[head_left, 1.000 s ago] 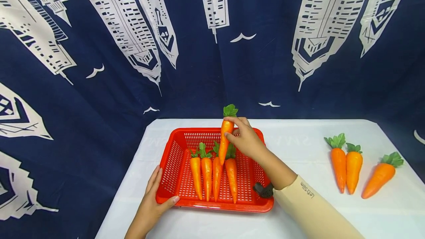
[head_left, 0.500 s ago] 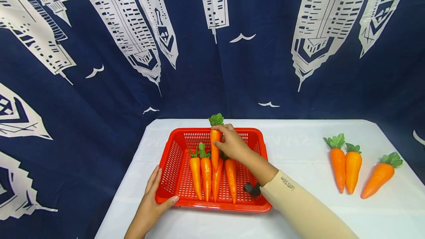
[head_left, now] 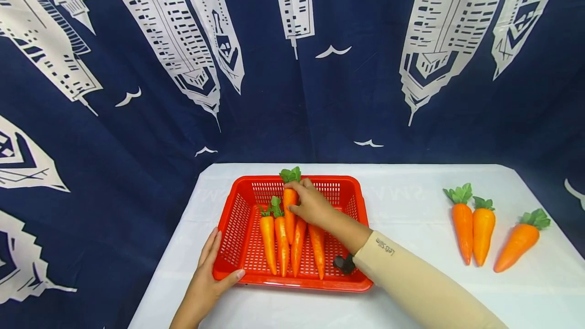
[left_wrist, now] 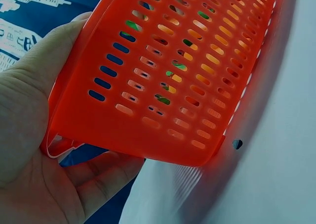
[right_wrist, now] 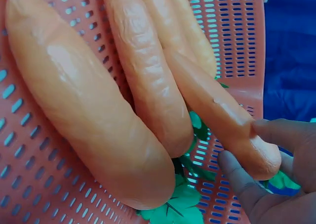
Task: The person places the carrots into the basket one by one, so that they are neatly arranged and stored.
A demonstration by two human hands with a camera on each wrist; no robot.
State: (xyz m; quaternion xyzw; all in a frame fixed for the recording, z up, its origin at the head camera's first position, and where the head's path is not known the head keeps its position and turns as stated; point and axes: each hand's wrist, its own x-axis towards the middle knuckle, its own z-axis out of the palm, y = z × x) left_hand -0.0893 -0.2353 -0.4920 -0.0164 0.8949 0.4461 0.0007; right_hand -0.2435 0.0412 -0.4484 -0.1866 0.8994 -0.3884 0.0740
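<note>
In the head view my right hand [head_left: 315, 204] pinches an orange carrot [head_left: 290, 202] just below its green leaves, thumb on one side and fingers on the other. The carrot points tip-down over a red perforated basket [head_left: 333, 285]. Seen from the right wrist, the tip of the held carrot [right_wrist: 217, 103] overlaps another carrot. Several carrots [head_left: 268, 242] lie side by side in the basket, leaves toward the back. My left hand [head_left: 205, 275] grips the basket's near left corner. In the left wrist view, its thumb and fingers lie around the basket rim [left_wrist: 64, 105].
On the white table [head_left: 402, 248], to the right of the basket, lie three more carrots: two close together [head_left: 463, 232] and one slanted carrot [head_left: 518, 245] farther right. A black device [head_left: 344, 264] sits at the right wrist, over the basket. A blue patterned cloth [head_left: 274, 116] hangs behind.
My right hand has moved left and lower with its carrot, from above the right-hand carrots to over those further left. The left hand stays at the basket's corner.
</note>
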